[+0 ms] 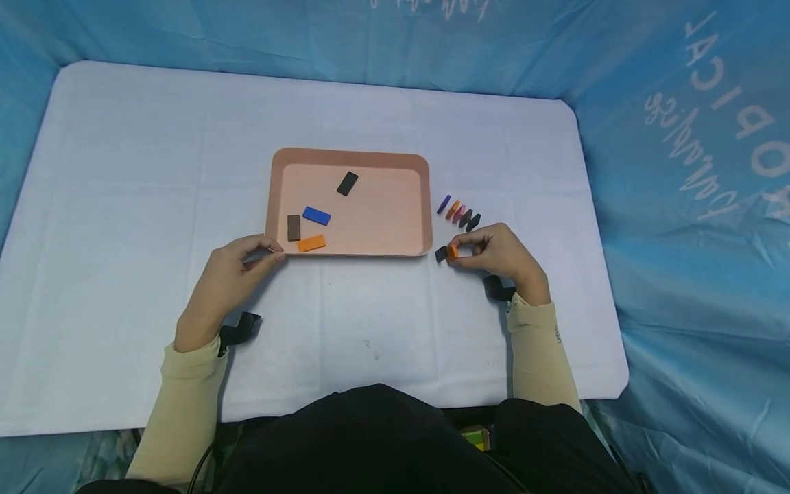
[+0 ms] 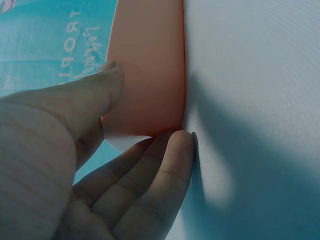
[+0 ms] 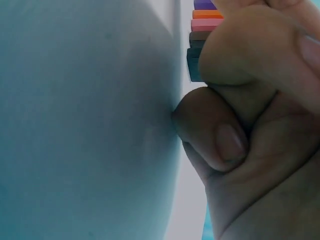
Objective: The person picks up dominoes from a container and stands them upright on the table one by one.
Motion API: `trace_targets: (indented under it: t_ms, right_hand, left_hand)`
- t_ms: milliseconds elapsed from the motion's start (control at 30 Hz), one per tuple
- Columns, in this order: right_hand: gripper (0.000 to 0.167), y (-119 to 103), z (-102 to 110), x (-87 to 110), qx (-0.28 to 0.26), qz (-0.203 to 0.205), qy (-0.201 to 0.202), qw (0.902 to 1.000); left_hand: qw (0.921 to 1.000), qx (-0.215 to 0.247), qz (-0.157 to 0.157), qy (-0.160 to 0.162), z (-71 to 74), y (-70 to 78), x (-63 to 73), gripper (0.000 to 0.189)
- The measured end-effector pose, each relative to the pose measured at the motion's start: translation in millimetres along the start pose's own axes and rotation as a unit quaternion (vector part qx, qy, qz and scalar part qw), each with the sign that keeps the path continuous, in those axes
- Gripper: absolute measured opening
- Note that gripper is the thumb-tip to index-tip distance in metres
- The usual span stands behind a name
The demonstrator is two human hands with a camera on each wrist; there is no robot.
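Observation:
At its near-left corner, the pink tray (image 1: 364,255) is held by my left hand (image 1: 237,274), thumb on the rim and fingers low at the corner. Inside the tray lie a black block (image 1: 348,183), a blue block (image 1: 317,215), a brown block (image 1: 293,228) and an orange block (image 1: 311,243). To the right of the tray, my right hand (image 1: 503,254) pinches another orange block (image 1: 453,252). A second black block (image 1: 441,254) stands right beside that one. In the right wrist view, the curled fingers (image 3: 250,50) hide the pinched block.
Just beyond my right hand, a slanting row of upright blocks holds a purple block (image 1: 443,204), an orange, a pink (image 1: 459,214), a brown and a black one (image 1: 473,222). The white tabletop (image 1: 154,151) is bordered by blue cloth (image 1: 370,48) behind and at the right.

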State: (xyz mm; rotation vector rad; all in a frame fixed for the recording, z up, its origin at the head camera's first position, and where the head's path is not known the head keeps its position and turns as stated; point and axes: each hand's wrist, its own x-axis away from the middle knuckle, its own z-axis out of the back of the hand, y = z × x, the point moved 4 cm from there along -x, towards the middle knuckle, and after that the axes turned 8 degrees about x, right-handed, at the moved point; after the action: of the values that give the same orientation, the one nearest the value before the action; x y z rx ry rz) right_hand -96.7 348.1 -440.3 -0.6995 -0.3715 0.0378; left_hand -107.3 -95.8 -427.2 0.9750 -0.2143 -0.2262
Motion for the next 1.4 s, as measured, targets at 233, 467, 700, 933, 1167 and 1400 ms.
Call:
trace_targets:
  t_ms: [233, 467, 700, 933, 1167, 1400]
  right_hand:
    - [0.032, -0.3, -0.9, -0.7, 0.008, -0.004, -0.004, 1.0]
    - [0.03, -0.1, -1.4, -1.6, 0.004, -0.004, -0.005, 1.0]
    - [0.028, -2.7, -0.9, -0.1, 0.007, 0.003, -0.005, 1.0]
    - [0.028, -5.9, 1.0, 1.3, 0.019, 0.008, -0.003, 0.9998]
    - [0.029, -6.4, 1.2, 3.7, 0.026, 0.007, 0.003, 0.9996]
    - [0.03, -2.3, 3.8, 13.3, 0.019, -0.01, 0.02, 0.9996]
  left_hand:
    - [1.0, -0.005, 0.005, -0.001, -0.2, 0.2, -0.2, 0.023]
    - [0.9999, -0.007, 0.011, -0.002, 0.1, 0.3, 0.1, 0.025]
    - [0.9998, -0.009, 0.015, -0.003, 0.1, 0.7, 0.1, 0.024]
    - [0.9998, -0.01, 0.019, -0.005, 0.1, 0.7, 0.0, 0.025]
    - [0.9997, -0.013, 0.019, -0.006, -0.5, 1.0, -0.5, 0.025]
    - [0.9998, -0.013, 0.014, -0.005, -0.1, 2.8, -0.2, 0.024]
